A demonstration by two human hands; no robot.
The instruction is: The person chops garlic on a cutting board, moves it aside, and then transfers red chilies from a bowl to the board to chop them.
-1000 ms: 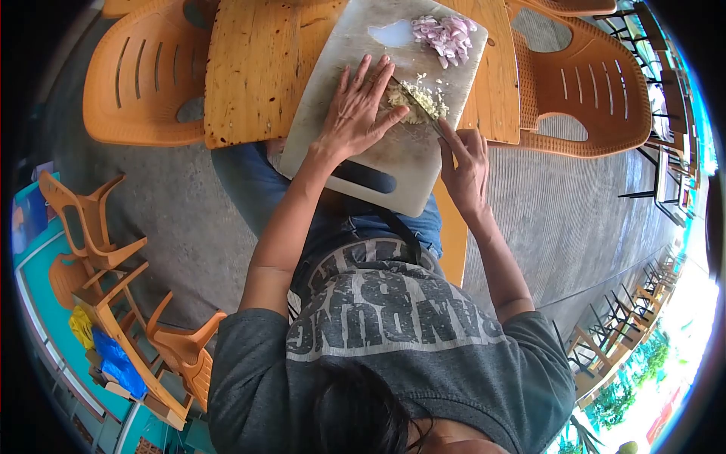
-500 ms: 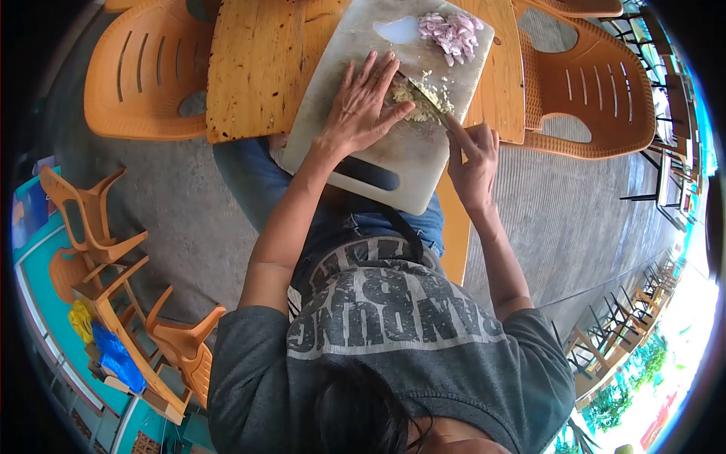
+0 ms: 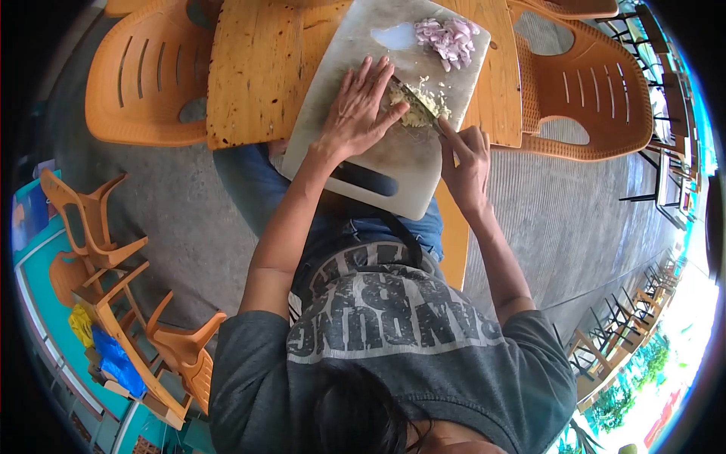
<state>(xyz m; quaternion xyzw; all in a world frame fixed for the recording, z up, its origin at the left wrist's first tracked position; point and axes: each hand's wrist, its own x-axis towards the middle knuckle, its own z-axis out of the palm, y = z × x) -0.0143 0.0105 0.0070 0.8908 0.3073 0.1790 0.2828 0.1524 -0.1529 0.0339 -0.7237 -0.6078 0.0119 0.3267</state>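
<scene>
Two hands busy | your right hand point(image 3: 467, 160), fingers curled closed round the knife point(image 3: 421, 105) | your left hand point(image 3: 360, 113), fingers extended, gripping nothing, beside its tip | minced garlic point(image 3: 414, 118) mid-cutting board point(image 3: 412, 170), sliced shallots point(image 3: 452, 42) beyond

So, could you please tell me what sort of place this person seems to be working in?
Probably a casual eatery or canteen: orange chairs flank the wooden table, more tables and chairs line the right side, and chopped food lies on the cutting board.
</scene>
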